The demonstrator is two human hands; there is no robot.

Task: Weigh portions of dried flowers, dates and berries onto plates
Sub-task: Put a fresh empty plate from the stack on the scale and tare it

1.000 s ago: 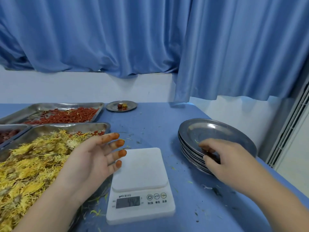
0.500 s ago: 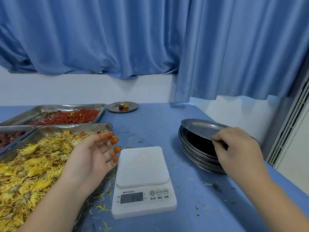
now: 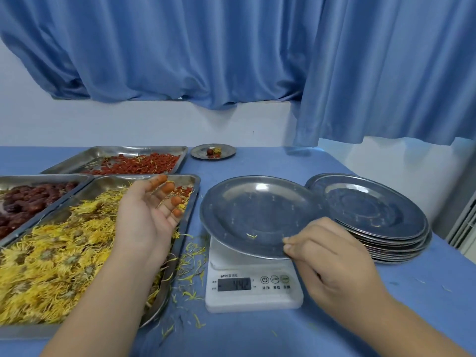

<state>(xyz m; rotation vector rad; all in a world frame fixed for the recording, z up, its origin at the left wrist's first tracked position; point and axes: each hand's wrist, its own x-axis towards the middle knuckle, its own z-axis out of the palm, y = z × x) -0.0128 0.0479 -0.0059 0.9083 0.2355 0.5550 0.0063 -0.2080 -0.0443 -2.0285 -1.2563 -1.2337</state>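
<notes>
Plate (image 3: 257,215) is pinched at its near rim by the right hand (image 3: 332,256), tilted over the scale (image 3: 253,287); the left hand (image 3: 146,215), fingers (image 3: 167,188) spread and empty, is held above the dried flowers (image 3: 51,253). Level seating, then zeroing, is needed.

Blue curtains (image 3: 154,47) hang in heavy folds across the top of the view, the left bunched up at its hem, while a second curtain (image 3: 386,73) on the right falls lower. Beneath them runs a plain white wall (image 3: 128,124), softly and evenly lit. A blue-covered table (image 3: 283,336) fills the foreground, and a white slatted panel (image 3: 466,228) — too cropped to identify — stands at the right edge.
</notes>
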